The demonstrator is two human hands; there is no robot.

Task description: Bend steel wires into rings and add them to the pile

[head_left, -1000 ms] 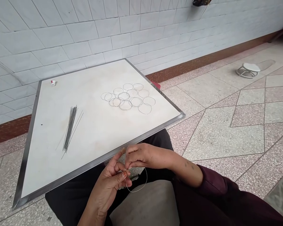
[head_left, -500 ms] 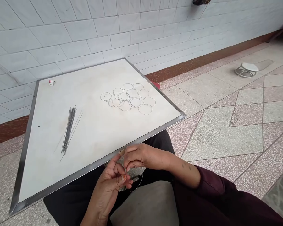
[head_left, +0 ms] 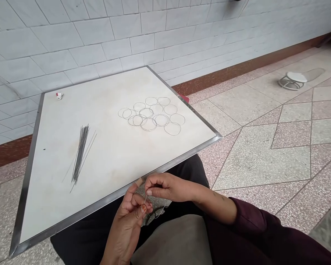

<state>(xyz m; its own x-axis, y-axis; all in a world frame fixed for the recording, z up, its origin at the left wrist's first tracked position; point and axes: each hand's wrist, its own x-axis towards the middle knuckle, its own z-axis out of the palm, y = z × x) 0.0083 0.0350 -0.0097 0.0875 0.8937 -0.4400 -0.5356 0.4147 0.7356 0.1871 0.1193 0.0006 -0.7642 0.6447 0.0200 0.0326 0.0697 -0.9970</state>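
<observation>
Just off the near edge of the white table (head_left: 107, 158), my left hand (head_left: 131, 217) pinches a thin wire (head_left: 146, 199) between thumb and fingers. My right hand (head_left: 161, 186) grips the same wire a little higher, with thumb and forefinger pressed together. A curved length of the wire hangs below the hands over my lap. A tan wrap covers one fingertip of my left hand. On the table lie several wire rings (head_left: 172, 129), some overlapping, and a bundle of straight wires (head_left: 80, 152) to the left, with a few loose ones beside it.
A small white and red object (head_left: 59, 96) sits at the table's far left corner. Metal trim (head_left: 96, 203) runs along the table's edge. Behind stands a tiled wall (head_left: 93, 40). A round white stool (head_left: 294, 80) is on the floor at the right.
My right hand has drawn slightly up and away from the left fingers, so a short straight piece of wire shows between them. The view has shifted slightly.
</observation>
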